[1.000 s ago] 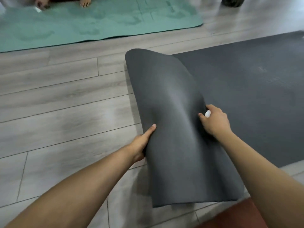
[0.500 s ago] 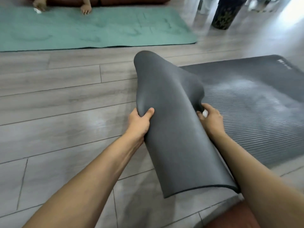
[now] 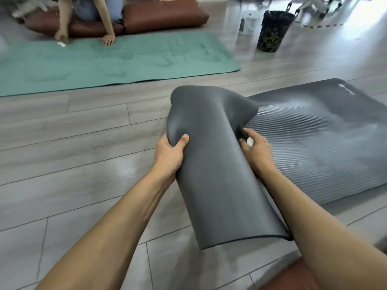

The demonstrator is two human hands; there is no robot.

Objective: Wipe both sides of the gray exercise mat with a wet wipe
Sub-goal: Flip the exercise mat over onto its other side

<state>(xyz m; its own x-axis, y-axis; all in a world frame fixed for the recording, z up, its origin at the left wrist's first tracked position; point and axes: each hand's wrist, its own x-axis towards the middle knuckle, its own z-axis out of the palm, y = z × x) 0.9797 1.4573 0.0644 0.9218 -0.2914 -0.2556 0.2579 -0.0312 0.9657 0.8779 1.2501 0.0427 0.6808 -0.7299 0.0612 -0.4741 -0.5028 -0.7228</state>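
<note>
Head view: the left hand (image 3: pixel 170 152) grips the near-left edge of the gray exercise mat (image 3: pixel 219 164), thumb on the smooth underside and fingers curled behind, while the right hand (image 3: pixel 256 149) clamps the opposite edge with the wet wipe (image 3: pixel 249 141) pinched against it. The step appears to be the flip-over for the second side. Next, carry the raised end over the ribbed portion (image 3: pixel 314 143) lying flat on the wood floor (image 3: pixel 83 164).

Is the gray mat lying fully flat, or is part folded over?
Partly folded: both hands lift the gray mat's near end over its ribbed part on the floor.
</note>
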